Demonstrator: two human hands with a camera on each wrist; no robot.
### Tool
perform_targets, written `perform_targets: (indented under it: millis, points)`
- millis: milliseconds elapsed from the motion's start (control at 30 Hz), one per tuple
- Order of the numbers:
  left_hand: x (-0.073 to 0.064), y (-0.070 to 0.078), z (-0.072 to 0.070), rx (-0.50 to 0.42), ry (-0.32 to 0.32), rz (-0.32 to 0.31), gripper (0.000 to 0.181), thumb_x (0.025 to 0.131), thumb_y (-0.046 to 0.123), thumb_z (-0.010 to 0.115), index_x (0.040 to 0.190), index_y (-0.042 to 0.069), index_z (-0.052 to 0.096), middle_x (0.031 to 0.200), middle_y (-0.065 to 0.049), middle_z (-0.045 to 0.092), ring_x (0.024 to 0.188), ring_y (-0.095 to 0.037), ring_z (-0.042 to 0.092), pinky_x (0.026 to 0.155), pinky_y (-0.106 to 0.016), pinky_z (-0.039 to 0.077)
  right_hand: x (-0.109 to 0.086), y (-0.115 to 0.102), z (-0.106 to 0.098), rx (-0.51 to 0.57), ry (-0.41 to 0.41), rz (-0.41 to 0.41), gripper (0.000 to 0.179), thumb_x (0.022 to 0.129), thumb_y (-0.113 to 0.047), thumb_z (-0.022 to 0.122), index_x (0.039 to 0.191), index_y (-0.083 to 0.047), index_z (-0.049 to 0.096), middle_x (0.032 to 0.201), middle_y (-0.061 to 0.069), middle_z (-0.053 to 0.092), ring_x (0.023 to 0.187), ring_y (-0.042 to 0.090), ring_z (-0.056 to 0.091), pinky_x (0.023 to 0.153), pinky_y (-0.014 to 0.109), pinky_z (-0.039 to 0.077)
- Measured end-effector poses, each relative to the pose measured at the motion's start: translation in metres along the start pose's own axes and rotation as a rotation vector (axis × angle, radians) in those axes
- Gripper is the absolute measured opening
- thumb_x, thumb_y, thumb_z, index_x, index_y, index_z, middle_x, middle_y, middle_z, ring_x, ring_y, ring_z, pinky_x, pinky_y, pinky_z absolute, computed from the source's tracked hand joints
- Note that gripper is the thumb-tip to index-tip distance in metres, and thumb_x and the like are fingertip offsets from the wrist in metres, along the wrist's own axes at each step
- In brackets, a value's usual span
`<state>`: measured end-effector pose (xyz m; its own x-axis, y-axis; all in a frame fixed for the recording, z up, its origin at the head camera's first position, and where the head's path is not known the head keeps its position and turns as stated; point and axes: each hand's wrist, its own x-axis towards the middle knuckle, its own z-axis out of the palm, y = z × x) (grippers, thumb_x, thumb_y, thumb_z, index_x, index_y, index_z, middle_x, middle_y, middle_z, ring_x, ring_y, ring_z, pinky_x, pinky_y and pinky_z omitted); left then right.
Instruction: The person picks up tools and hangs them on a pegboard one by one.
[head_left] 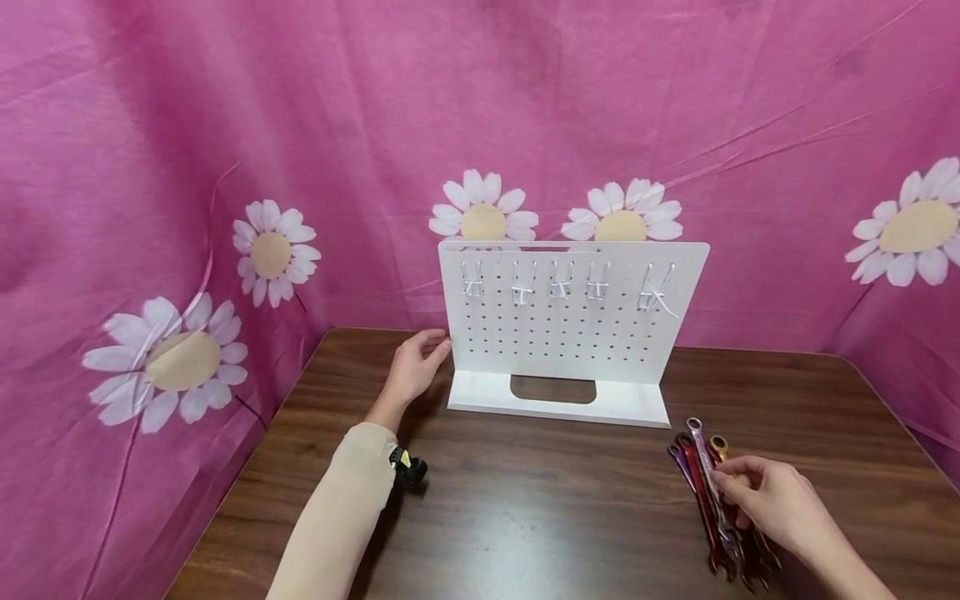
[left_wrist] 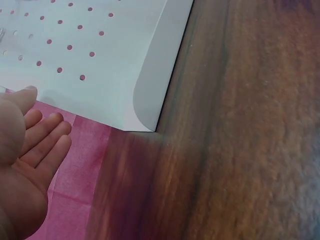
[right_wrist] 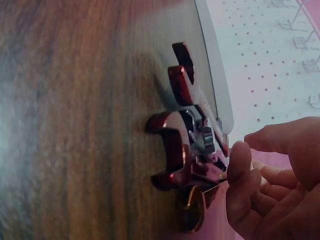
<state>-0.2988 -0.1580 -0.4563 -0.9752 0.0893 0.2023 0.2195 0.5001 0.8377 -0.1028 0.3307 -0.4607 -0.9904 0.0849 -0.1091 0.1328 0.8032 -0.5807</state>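
Observation:
A white pegboard [head_left: 562, 335] stands upright on its base. My left hand [head_left: 414, 367] is at its left edge, fingers extended; in the left wrist view the thumb [left_wrist: 25, 98] lies in front of the board's edge and the other fingers beside it. My right hand [head_left: 772, 500] pinches a light pink combination wrench [head_left: 703, 454] between thumb and fingertips. This wrench lies among a red wrench [head_left: 700, 487], a purple wrench [head_left: 681, 463] and a gold wrench [head_left: 719, 447]. In the right wrist view, the fingers partly hide the wrench shafts; a dark red open jaw end [right_wrist: 175, 150] points toward the camera.
Several white wire hooks [head_left: 522, 293] tied with white strips line the upper pegboard. The brown wooden table [head_left: 540, 508] carries everything. Behind it hangs a pink cloth [head_left: 360, 167] with daisies. A small black device [head_left: 411, 468] sits on the left wrist.

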Motion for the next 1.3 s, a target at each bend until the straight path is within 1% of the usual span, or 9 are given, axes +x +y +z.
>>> perform_targets:
  millis: [233, 467, 567, 700, 867, 1000, 1133, 1233, 1300]
  points:
    - [0.003, 0.004, 0.009, -0.014, -0.003, 0.002, 0.037, 0.109, 0.022, 0.066, 0.137, -0.002, 0.068, 0.135, -0.022, 0.072, 0.131, -0.038, 0.068, 0.112, -0.049, 0.057, 0.000, 0.007, 0.004, 0.058, -0.034, 0.041, 0.031, 0.107, -0.027, 0.068, 0.116, 0.001, 0.075, 0.061, 0.001, 0.065, 0.048, 0.016, 0.061, 0.046, 0.030, 0.052]
    - [0.004, 0.002, 0.014, -0.024, 0.016, -0.001, 0.033, 0.109, 0.021, 0.066, 0.133, -0.002, 0.070, 0.132, -0.022, 0.074, 0.128, -0.037, 0.069, 0.111, -0.050, 0.058, 0.002, 0.011, 0.006, 0.067, -0.045, 0.069, 0.029, 0.105, -0.027, 0.068, 0.112, 0.000, 0.076, 0.058, 0.001, 0.061, 0.045, 0.017, 0.061, 0.043, 0.033, 0.053]
    - [0.006, 0.002, 0.015, -0.047, 0.029, 0.008, 0.032, 0.109, 0.019, 0.066, 0.132, -0.002, 0.070, 0.130, -0.023, 0.074, 0.126, -0.038, 0.070, 0.110, -0.050, 0.059, 0.005, 0.011, 0.007, 0.071, -0.046, 0.079, 0.029, 0.104, -0.027, 0.069, 0.108, 0.000, 0.076, 0.057, 0.001, 0.060, 0.046, 0.017, 0.062, 0.043, 0.033, 0.053]
    - [0.007, 0.004, 0.018, -0.081, 0.030, 0.010, 0.032, 0.109, 0.018, 0.067, 0.132, -0.003, 0.070, 0.129, -0.024, 0.074, 0.124, -0.038, 0.070, 0.109, -0.050, 0.059, 0.008, 0.008, 0.010, 0.070, -0.044, 0.077, 0.025, 0.100, -0.025, 0.071, 0.100, 0.000, 0.075, 0.055, 0.000, 0.060, 0.044, 0.015, 0.062, 0.041, 0.033, 0.052]
    - [0.008, 0.004, 0.022, -0.092, 0.040, 0.007, 0.031, 0.109, 0.018, 0.067, 0.131, -0.003, 0.070, 0.127, -0.022, 0.075, 0.121, -0.036, 0.071, 0.107, -0.050, 0.059, 0.010, 0.005, 0.011, 0.075, -0.056, 0.086, 0.025, 0.100, -0.026, 0.072, 0.091, -0.003, 0.072, 0.053, 0.001, 0.058, 0.040, 0.014, 0.059, 0.039, 0.035, 0.053]
    - [0.009, 0.003, 0.024, -0.106, 0.056, 0.009, 0.030, 0.108, 0.017, 0.067, 0.130, -0.003, 0.070, 0.124, -0.023, 0.075, 0.118, -0.036, 0.071, 0.107, -0.051, 0.059, 0.012, 0.002, 0.013, 0.060, -0.055, 0.092, 0.023, 0.099, -0.025, 0.071, 0.090, -0.004, 0.074, 0.049, 0.000, 0.057, 0.039, 0.014, 0.058, 0.039, 0.035, 0.053]
    - [0.011, 0.003, 0.025, -0.128, 0.056, 0.008, 0.031, 0.109, 0.016, 0.066, 0.131, -0.004, 0.070, 0.126, -0.024, 0.075, 0.120, -0.038, 0.071, 0.108, -0.052, 0.059, 0.013, -0.001, 0.013, 0.044, -0.050, 0.085, 0.018, 0.096, -0.022, 0.071, 0.088, -0.007, 0.077, 0.045, -0.002, 0.055, 0.037, 0.012, 0.054, 0.038, 0.034, 0.051]
    - [0.012, 0.002, 0.025, -0.138, 0.057, 0.001, 0.032, 0.109, 0.017, 0.066, 0.133, -0.004, 0.069, 0.129, -0.025, 0.074, 0.121, -0.038, 0.071, 0.108, -0.052, 0.059, 0.015, -0.002, 0.011, 0.078, -0.063, 0.079, 0.018, 0.096, -0.021, 0.072, 0.087, -0.007, 0.076, 0.045, -0.003, 0.053, 0.036, 0.010, 0.051, 0.037, 0.032, 0.049]
    - [0.013, 0.003, 0.025, -0.139, 0.060, -0.005, 0.032, 0.109, 0.017, 0.066, 0.133, -0.004, 0.069, 0.130, -0.025, 0.074, 0.121, -0.038, 0.071, 0.108, -0.052, 0.059, 0.015, -0.001, 0.010, 0.118, -0.080, 0.084, 0.018, 0.097, -0.021, 0.072, 0.090, -0.005, 0.076, 0.045, -0.003, 0.052, 0.037, 0.010, 0.050, 0.037, 0.031, 0.048]
